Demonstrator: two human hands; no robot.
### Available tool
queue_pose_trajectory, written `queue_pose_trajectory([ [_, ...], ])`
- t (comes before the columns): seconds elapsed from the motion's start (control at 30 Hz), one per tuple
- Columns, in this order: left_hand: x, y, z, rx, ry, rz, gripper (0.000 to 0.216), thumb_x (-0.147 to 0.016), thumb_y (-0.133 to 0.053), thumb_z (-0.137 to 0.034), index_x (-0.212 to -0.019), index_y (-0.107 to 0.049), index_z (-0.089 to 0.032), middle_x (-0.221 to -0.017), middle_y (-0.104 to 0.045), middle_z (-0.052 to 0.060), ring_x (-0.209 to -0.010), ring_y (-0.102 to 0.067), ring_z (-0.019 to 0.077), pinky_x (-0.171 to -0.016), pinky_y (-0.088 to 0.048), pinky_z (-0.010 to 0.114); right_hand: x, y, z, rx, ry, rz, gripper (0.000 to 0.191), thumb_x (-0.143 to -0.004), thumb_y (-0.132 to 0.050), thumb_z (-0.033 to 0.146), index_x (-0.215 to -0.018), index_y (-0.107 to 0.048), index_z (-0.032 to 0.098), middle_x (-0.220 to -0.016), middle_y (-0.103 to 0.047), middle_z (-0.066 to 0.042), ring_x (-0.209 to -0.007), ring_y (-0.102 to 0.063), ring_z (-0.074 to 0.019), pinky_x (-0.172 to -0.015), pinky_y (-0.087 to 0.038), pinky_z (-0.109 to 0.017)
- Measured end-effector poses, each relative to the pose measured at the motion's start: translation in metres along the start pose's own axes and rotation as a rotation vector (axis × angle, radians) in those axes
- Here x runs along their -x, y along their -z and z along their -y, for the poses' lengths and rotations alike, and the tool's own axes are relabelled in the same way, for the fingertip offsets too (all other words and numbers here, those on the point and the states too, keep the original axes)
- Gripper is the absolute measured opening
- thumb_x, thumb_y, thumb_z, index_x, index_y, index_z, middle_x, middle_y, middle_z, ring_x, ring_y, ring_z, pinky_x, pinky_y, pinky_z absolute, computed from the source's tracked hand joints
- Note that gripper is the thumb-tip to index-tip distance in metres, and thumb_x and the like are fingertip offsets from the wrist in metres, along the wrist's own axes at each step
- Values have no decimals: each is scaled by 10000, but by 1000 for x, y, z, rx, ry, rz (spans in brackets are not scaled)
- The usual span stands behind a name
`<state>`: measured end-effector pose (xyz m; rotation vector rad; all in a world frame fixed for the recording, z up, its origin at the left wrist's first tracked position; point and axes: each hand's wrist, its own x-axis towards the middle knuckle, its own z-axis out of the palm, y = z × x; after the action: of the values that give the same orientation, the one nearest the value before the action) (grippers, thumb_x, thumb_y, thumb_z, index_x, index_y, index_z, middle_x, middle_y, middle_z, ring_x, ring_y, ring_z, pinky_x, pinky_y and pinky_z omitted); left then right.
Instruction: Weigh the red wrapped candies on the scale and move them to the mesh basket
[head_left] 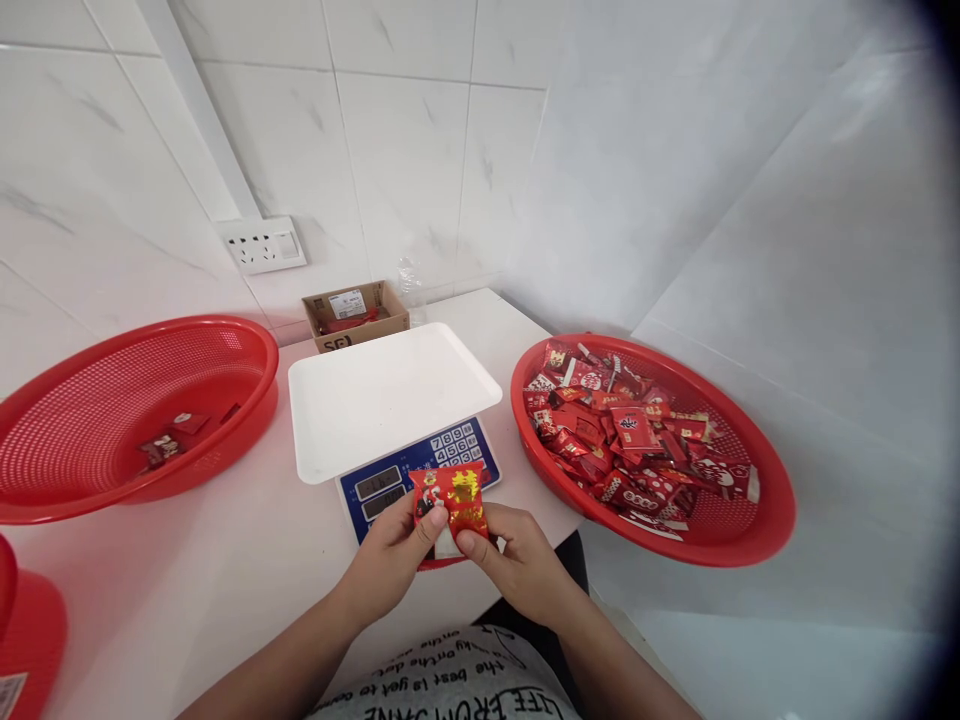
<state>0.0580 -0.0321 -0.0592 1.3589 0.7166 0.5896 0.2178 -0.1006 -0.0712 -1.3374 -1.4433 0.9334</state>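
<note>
Between my two hands is a small red packet [466,492] with gold lettering, held up over the near edge of a blue digital scale [390,480]. My left hand [401,540] pinches the packet's left side, thumb on its front. From the right, my right hand [514,555] grips the lower right side with its thumb. A bit of white shows below the packet's front, and I cannot tell what it is. The scale's white tray [390,400] has nothing on it. The packet partly covers the keypad and display panel.
A red plastic basket [765,520] heaped with red packets [637,430] stands at the right. Another red basket [217,340] at the left holds a few packets. Behind the scale sits a cardboard box [356,315]; a wall socket [262,245] is above. Another red container [37,640] shows at lower left.
</note>
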Motion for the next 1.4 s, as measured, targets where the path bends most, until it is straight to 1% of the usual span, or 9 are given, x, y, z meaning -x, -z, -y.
queue_pose_trajectory([
  [0.2,0,0,3,-14,-16,-15,503,-844,-609,-607,-1064,-699,-164,-1047,-747,80,-951,-651,250,-890,-495,344,0,-2,-4,-8,4,-30,658,-861,-396,763,-822,-651,158,-733,-629,-41,-650,-527,-168,-594,-433,-272],
  [0.33,2,-2,2,-35,-3,19,507,-852,-607,-595,-1078,-695,-150,-1096,-736,96,-956,-651,257,-873,-497,348,0,-2,-5,-24,-1,-59,517,-936,-433,619,-945,-672,161,-825,-686,-65,-703,-596,-184,-659,-486,-288],
  [0.47,2,-2,1,-107,-32,81,556,-878,-557,-605,-1151,-665,-133,-1123,-725,110,-981,-646,265,-876,-501,358,0,-3,-4,-8,20,-105,396,-964,-457,483,-858,-681,174,-762,-672,-57,-711,-607,-196,-706,-488,-306],
  [0.6,0,0,1,-166,-71,81,572,-896,-506,-620,-1134,-671,-128,-1111,-728,111,-958,-653,262,-867,-509,357,-1,-4,-4,-16,49,-115,369,-959,-470,452,-826,-683,182,-758,-669,-57,-707,-596,-196,-738,-482,-318],
  [0.8,0,2,1,-249,-127,2,415,-920,-510,-498,-1047,-680,-142,-1048,-740,102,-923,-670,243,-836,-517,333,-2,-6,-4,-91,29,-53,461,-938,-467,583,-972,-693,182,-854,-703,-68,-759,-624,-207,-696,-494,-303],
  [0.93,1,7,-6,-355,-177,-60,310,-876,-554,-431,-912,-693,-156,-949,-749,92,-865,-672,243,-787,-509,321,-1,-4,-5,-122,13,18,544,-917,-430,666,-1004,-675,189,-875,-688,-64,-766,-597,-202,-707,-476,-309],
  [1.07,-4,21,-26,-443,-190,-157,337,-879,-520,-463,-872,-675,-164,-909,-747,84,-844,-672,250,-762,-511,325,2,-1,-12,-121,-61,29,551,-898,-440,691,-925,-654,184,-782,-641,-49,-713,-560,-183,-646,-435,-294],
  [1.27,-31,55,-63,-546,-144,-295,464,-915,-424,-587,-947,-630,-172,-941,-749,84,-860,-681,267,-741,-538,350,6,1,-20,-114,-131,32,514,-921,-435,651,-970,-633,179,-752,-613,-45,-695,-568,-177,-585,-420,-278],
  [1.4,-55,77,-68,-648,-126,-352,490,-889,-447,-623,-955,-607,-164,-929,-738,95,-856,-689,273,-722,-552,364,9,3,-21,-116,-159,46,508,-921,-429,648,-975,-623,181,-760,-602,-43,-711,-565,-181,-600,-418,-287],
])
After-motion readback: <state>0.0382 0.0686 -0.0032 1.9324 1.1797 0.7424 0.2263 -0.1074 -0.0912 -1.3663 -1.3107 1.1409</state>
